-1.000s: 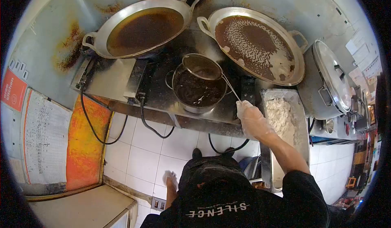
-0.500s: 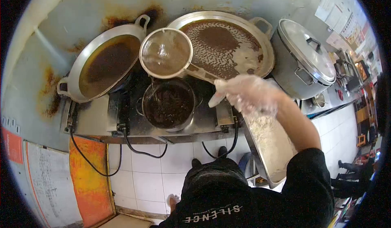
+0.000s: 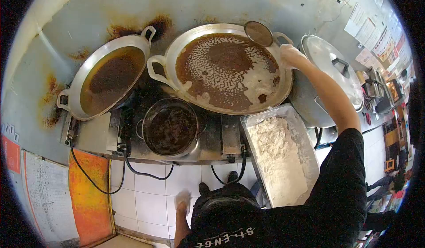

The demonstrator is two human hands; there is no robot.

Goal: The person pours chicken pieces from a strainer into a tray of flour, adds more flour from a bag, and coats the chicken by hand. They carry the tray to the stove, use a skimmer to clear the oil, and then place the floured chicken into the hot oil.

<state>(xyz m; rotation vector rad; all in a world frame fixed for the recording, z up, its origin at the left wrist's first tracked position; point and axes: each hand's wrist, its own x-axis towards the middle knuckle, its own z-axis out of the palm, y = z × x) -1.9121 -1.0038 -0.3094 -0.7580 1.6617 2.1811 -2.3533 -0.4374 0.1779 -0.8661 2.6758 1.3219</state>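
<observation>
My right hand, in a clear plastic glove, is closed around the handle of a round mesh strainer. The strainer is over the far right rim of a wide metal wok of brown oil with pale foam. My left hand, also gloved, hangs low beside my body above the floor; blur hides its fingers. Near my right forearm is a rectangular metal tray of pale flour. A dark pot with dark liquid stands in front of the wok.
A second wok of brown oil sits at the left. A large lidded stockpot stands right of the big wok. Black hoses hang below the stove edge. Another person's dark-clothed legs show at the far right.
My right hand has carried the strainer from above the dark pot up and right to the big wok's far rim. My left hand has risen slightly into view.
</observation>
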